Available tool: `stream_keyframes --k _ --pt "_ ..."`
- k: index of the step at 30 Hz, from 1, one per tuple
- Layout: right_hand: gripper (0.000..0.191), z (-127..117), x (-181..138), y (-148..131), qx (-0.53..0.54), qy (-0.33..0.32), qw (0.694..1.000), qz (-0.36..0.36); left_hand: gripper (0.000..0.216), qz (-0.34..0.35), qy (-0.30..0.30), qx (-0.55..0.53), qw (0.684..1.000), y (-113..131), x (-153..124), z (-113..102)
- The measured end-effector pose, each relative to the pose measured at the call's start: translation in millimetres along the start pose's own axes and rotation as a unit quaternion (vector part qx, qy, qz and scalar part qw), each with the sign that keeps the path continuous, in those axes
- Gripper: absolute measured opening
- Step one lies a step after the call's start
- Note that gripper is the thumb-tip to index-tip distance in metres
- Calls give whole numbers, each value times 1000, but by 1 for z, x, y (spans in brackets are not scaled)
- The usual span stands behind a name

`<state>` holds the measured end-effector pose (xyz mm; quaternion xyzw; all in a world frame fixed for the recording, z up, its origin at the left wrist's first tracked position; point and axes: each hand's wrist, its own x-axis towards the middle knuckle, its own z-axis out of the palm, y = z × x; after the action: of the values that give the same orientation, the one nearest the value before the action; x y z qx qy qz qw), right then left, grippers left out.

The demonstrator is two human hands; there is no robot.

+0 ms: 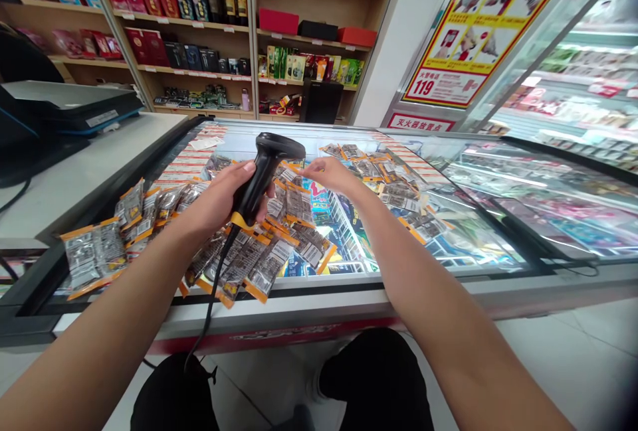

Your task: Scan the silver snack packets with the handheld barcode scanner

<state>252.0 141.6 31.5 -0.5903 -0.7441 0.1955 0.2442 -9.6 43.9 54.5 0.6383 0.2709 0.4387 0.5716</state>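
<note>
My left hand (226,192) is wrapped round the handle of a black barcode scanner (262,172), whose head points to the right. Its cord hangs down over the freezer's front edge. To the right of the scanner, my right hand (326,172) has its fingertips pinched at the orange edge of a small snack packet (289,173), partly hidden behind the scanner. Many clear packets with orange edges lie in a pile (249,261) on the glass lid under my left hand. Another group of the same packets (393,182) is spread out to the right.
The glass-topped chest freezer (349,291) stands before my knees, with goods under its lid. On the left is a counter (94,172) with a dark device. Wooden shelves (199,22) hold bottles and boxes behind. A red and yellow poster (478,32) hangs at the right.
</note>
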Motion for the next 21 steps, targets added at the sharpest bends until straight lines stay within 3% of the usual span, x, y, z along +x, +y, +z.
stream_keyframes --k 3,6,11,15,21 --pt "35 -2 11 28 -130 115 984 25 50 -4 1 1 1000 -1 0 -1" --pt "45 -1 21 55 -208 128 968 56 50 -6 6 1 1000 0 -1 0" --pt "51 -5 23 75 -212 186 952 118 50 5 3 9 1000 1 -1 2" --pt "48 -11 21 73 -246 128 950 141 49 6 2 8 1000 -2 -1 0" --pt "47 -20 14 56 -146 22 987 64 46 2 0 -2 1000 -7 0 -4"
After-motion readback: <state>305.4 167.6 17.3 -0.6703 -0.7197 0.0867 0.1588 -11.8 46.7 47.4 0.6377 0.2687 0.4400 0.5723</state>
